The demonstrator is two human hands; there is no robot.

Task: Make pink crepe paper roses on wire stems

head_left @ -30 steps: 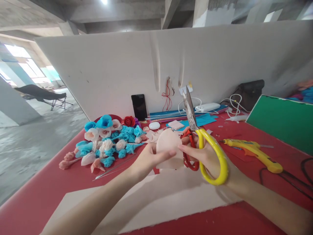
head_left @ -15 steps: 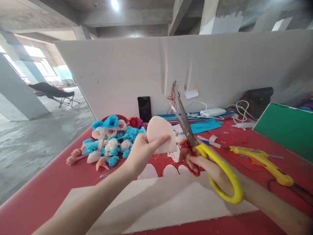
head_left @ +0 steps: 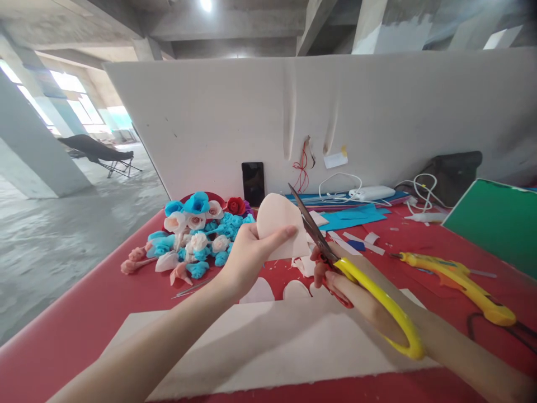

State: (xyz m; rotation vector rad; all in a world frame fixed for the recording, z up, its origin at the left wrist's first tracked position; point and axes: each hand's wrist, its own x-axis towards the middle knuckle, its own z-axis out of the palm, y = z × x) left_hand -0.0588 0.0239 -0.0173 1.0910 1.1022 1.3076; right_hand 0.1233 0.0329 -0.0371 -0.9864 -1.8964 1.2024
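Observation:
My left hand (head_left: 247, 257) pinches a pale pink piece of paper (head_left: 277, 215) with a rounded top, thumb across its front. My right hand (head_left: 356, 291) is wrapped round the scissors (head_left: 321, 240), which have one yellow and one red handle loop. Their blades lie along the right edge of the paper piece, tips pointing up and away. Below the hands, several cut rounded petals (head_left: 296, 290) lie by the far edge of a large pale pink sheet (head_left: 251, 347). Small scraps (head_left: 305, 266) lie behind my right hand.
Blue, white and red paper flowers (head_left: 197, 240) are heaped at left. A phone (head_left: 253, 183) leans against the white panel (head_left: 218, 123). At right lie a yellow glue gun (head_left: 457, 280) and a green board (head_left: 499, 224). Blue paper (head_left: 356, 215) and a white power strip (head_left: 372, 193) sit behind.
The scissor blades have come closer together and now lie against the right edge of the paper piece. My left hand keeps its pinch. The whole view has shifted slightly.

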